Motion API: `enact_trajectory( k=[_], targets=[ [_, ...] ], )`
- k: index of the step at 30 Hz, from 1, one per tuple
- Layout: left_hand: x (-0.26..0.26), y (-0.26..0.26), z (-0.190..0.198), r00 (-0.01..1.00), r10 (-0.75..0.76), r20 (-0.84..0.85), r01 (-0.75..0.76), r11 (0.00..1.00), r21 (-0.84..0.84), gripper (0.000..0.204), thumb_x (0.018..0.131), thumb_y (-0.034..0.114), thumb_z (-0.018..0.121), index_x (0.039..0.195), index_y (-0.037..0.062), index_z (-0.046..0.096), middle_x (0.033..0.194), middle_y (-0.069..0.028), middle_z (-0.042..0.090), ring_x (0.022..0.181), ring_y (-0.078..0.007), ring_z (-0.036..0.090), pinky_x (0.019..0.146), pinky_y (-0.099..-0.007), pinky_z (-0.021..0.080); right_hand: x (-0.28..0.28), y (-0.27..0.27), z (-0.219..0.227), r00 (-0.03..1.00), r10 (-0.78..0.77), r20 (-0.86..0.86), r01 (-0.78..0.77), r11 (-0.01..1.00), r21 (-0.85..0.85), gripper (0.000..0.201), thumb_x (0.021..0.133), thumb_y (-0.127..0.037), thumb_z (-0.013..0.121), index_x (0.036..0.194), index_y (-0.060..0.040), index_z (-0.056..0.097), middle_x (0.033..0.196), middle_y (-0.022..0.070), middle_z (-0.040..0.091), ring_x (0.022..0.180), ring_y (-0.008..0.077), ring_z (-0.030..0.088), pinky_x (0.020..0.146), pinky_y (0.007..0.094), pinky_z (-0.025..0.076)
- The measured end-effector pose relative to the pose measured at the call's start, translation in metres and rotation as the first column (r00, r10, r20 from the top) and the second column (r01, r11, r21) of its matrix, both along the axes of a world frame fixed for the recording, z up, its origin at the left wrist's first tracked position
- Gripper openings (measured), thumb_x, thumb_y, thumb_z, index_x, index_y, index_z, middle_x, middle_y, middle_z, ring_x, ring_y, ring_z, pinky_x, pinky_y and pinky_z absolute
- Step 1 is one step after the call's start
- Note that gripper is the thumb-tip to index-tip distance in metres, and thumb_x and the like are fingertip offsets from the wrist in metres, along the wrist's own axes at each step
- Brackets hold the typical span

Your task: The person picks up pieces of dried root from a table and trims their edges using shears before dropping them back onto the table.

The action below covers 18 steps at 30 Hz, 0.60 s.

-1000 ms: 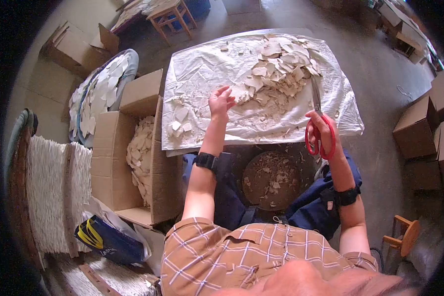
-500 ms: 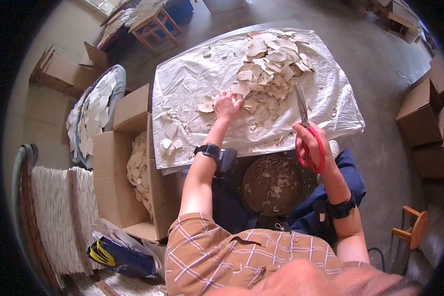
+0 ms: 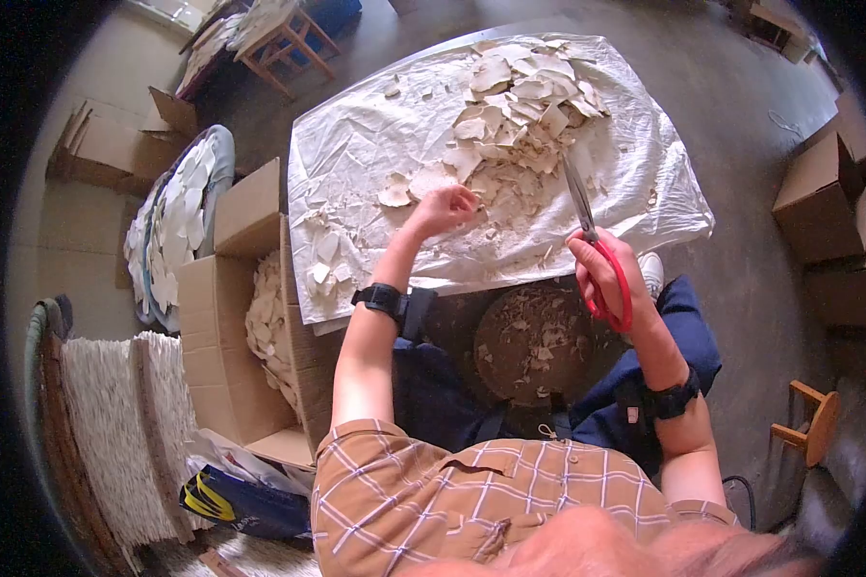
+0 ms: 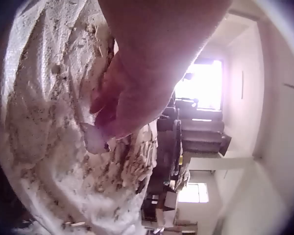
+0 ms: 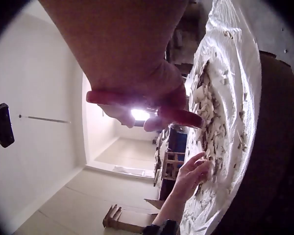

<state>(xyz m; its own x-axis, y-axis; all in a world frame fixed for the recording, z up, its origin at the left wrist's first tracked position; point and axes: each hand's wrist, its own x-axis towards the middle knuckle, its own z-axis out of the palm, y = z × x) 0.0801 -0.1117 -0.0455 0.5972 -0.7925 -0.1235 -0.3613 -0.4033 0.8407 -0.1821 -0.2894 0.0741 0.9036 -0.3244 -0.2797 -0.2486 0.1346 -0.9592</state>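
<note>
The person sits at the near edge of the counter (image 3: 645, 207), which is covered by a white sheet (image 3: 375, 144).

Left hand (image 3: 443, 207): fingers curled down onto the sheet at the near margin of the pile of pale flat pieces (image 3: 520, 106). In the left wrist view the fingers pinch one small pale piece (image 4: 95, 139) against the sheet. The grip is narrow and closed on that piece.

Right hand (image 3: 601, 264): fingers through the red handles of the scissors (image 3: 587, 231), the grip closed round them. The blades point away from the person toward the pile and appear nearly together. The scissors are held above the near right part of the counter, apart from the left hand.

Surroundings: a round brown tray (image 3: 534, 341) with offcuts sits below the near edge, between the person's knees. An open cardboard box (image 3: 231, 317) of pale pieces stands just beside the left edge of the counter. A few loose pieces (image 3: 322, 260) lie near the left edge of the sheet.

Hazards, as a judgement:
- The blade tips point toward the area where the left hand works. A cut made close to the pinching fingers could nick them.
- The pieces look thin and brittle. A tight pinch may crack the held piece.
- Loose fragments near the near edge could slide off and miss the tray.
- Dragging the hand could bunch the sheet and shift the pile.
</note>
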Motion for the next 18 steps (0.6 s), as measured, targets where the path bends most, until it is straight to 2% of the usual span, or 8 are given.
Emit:
enact_trajectory(
  k=[1, 2, 3, 5, 9, 12, 16, 18],
  targets=[
    [-0.007, -0.004, 0.001, 1.0, 0.006, -0.015, -0.005, 1.0, 0.008, 0.031, 0.07, 0.009, 0.065, 0.101, 0.0079, 0.061, 0.075, -0.0032, 0.064, 0.067, -0.0097, 0.059, 0.063, -0.0236, 0.048, 0.0, -0.001, -0.001, 1.0, -0.002, 0.005, 0.002, 1.0, -0.001, 0.026, 0.087, -0.03, 0.055, 0.091, -0.0044, 0.053, 0.057, -0.0015, 0.047, 0.04, 0.0049, 0.042, 0.037, 0.0187, 0.033],
    [-0.012, -0.011, 0.002, 0.981, 0.009, 0.192, -0.025, 0.996, 0.081, 0.042, 0.073, 0.015, 0.066, 0.113, 0.0093, 0.055, 0.081, -0.007, 0.063, 0.073, -0.016, 0.061, 0.068, -0.0284, 0.048, 0.001, -0.002, 0.0, 1.0, -0.001, 0.011, 0.001, 1.0, -0.005, 0.026, 0.087, -0.03, 0.055, 0.091, -0.0044, 0.053, 0.057, -0.0015, 0.047, 0.04, 0.0049, 0.042, 0.037, 0.0187, 0.033],
    [-0.016, -0.018, 0.005, 0.98, 0.009, 0.198, -0.025, 0.997, 0.077, 0.042, 0.073, 0.015, 0.066, 0.113, 0.0093, 0.055, 0.081, -0.007, 0.063, 0.073, -0.016, 0.061, 0.068, -0.0284, 0.048, 0.0, -0.002, 0.001, 1.0, -0.005, 0.01, 0.005, 1.0, 0.01, 0.026, 0.086, -0.03, 0.055, 0.091, -0.0044, 0.053, 0.057, -0.0015, 0.047, 0.041, 0.005, 0.042, 0.037, 0.0188, 0.033],
    [-0.022, -0.029, 0.01, 0.904, 0.023, 0.428, -0.155, 0.949, 0.276, 0.05, 0.074, 0.025, 0.066, 0.119, 0.0114, 0.049, 0.091, -0.0111, 0.062, 0.085, -0.0237, 0.06, 0.075, -0.0346, 0.047, 0.001, -0.002, 0.002, 1.0, -0.015, 0.011, 0.015, 1.0, 0.025, 0.026, 0.086, -0.03, 0.056, 0.091, -0.0044, 0.053, 0.057, -0.0016, 0.047, 0.041, 0.005, 0.042, 0.037, 0.0188, 0.034],
    [-0.031, -0.035, 0.015, 0.845, 0.028, 0.534, -0.25, 0.904, 0.347, 0.059, 0.07, 0.035, 0.069, 0.121, 0.0115, 0.048, 0.099, -0.0129, 0.059, 0.091, -0.0284, 0.058, 0.08, -0.0375, 0.046, 0.001, 0.0, 0.006, 1.0, -0.004, 0.008, 0.004, 1.0, 0.021, 0.026, 0.086, -0.029, 0.056, 0.091, -0.0043, 0.054, 0.057, -0.0018, 0.047, 0.041, 0.0054, 0.042, 0.037, 0.0192, 0.034],
    [-0.022, -0.033, 0.015, 0.904, -0.02, 0.426, -0.159, 0.911, 0.381, 0.057, 0.068, 0.036, 0.07, 0.115, 0.0095, 0.052, 0.098, -0.013, 0.059, 0.091, -0.0288, 0.058, 0.08, -0.0376, 0.046, 0.002, 0.001, 0.01, 1.0, 0.008, 0.006, -0.008, 1.0, -0.014, 0.023, 0.089, -0.027, 0.052, 0.09, -0.0039, 0.052, 0.055, -0.0023, 0.047, 0.04, 0.0042, 0.042, 0.037, 0.0176, 0.033],
    [-0.026, -0.024, 0.012, 0.887, -0.059, 0.458, -0.111, 0.935, 0.336, 0.053, 0.067, 0.036, 0.07, 0.11, 0.0082, 0.056, 0.097, -0.013, 0.058, 0.091, -0.0295, 0.058, 0.08, -0.038, 0.046, 0.002, 0.003, 0.01, 0.999, 0.03, 0.013, -0.029, 0.999, -0.025, 0.023, 0.089, -0.027, 0.051, 0.091, -0.0043, 0.052, 0.056, -0.0025, 0.047, 0.04, 0.0041, 0.042, 0.037, 0.0176, 0.033],
    [-0.031, -0.021, 0.009, 0.749, -0.056, 0.661, -0.049, 0.989, 0.139, 0.046, 0.068, 0.035, 0.068, 0.102, 0.0063, 0.059, 0.094, -0.0136, 0.057, 0.088, -0.0298, 0.058, 0.076, -0.0391, 0.047, 0.002, 0.004, 0.013, 0.999, 0.039, 0.017, -0.039, 0.999, -0.029, 0.023, 0.089, -0.027, 0.051, 0.091, -0.0042, 0.052, 0.056, -0.0025, 0.047, 0.04, 0.0041, 0.042, 0.037, 0.0177, 0.033]
  ],
)
